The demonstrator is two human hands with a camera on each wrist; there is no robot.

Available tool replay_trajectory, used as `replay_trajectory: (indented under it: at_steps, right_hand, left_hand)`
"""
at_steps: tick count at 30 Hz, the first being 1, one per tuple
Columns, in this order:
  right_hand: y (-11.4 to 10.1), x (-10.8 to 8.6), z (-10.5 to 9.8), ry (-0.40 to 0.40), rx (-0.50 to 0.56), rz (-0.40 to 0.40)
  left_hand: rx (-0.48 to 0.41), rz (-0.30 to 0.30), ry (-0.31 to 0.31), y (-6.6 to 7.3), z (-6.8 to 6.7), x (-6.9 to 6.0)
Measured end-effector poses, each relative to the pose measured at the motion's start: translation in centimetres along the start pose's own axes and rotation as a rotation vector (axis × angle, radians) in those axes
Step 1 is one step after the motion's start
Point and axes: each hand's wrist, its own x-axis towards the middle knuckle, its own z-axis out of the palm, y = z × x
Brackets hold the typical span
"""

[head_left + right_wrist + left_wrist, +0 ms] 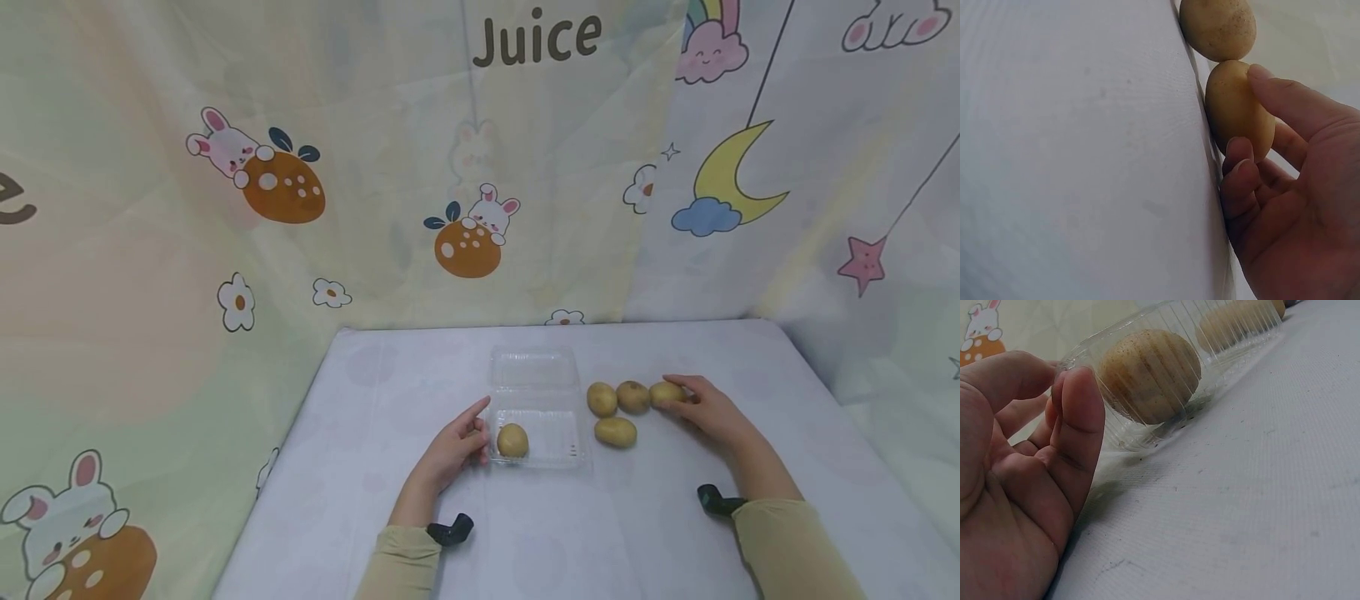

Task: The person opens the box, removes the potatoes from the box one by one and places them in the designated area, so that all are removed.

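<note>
A clear plastic clamshell container [551,437] lies on the table with its lid [534,368] folded back. One potato [513,441] sits in the left part of its base. My left hand [453,450] pinches the container's left rim between thumb and fingers; the left wrist view shows this close up, beside the potato [1150,375] behind the ribbed wall. On the right, my right hand [708,410] grips a potato [666,394] at the end of a row, thumb on one side and curled fingers on the other. That potato [1238,109] rests on the table, touching its neighbour [1219,28].
Two more potatoes, one at the left [602,400] and one in the middle [633,397] of the row, lie right of the container. Another potato [616,432] lies in front of them. A printed curtain [390,167] hangs behind the white-covered table [570,533].
</note>
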Motion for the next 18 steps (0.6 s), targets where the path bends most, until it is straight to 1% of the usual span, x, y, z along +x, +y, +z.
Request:
replay_trajectory:
  at_steps: [5,10,14,18]
  right_hand:
    - [-0.2,0.1,-0.2,-0.002,0.004,0.016]
    - [-1.3,0.1,-0.8,0.039,0.027,0.002]
    - [-3.9,0.0,-1.6,0.042,0.046,-0.037]
    - [-7.5,0.1,-2.0,-0.005,0.034,-0.083]
  left_hand:
    - [-0.002,0.001,-0.002,0.0,0.1,0.0]
    - [-0.007,-0.003,-0.003,0.0,0.0,0.1]
    - [-0.011,-0.004,-0.007,-0.1,0.0,0.2]
    - [-0.005,-0.002,-0.006,-0.1,0.0,0.2]
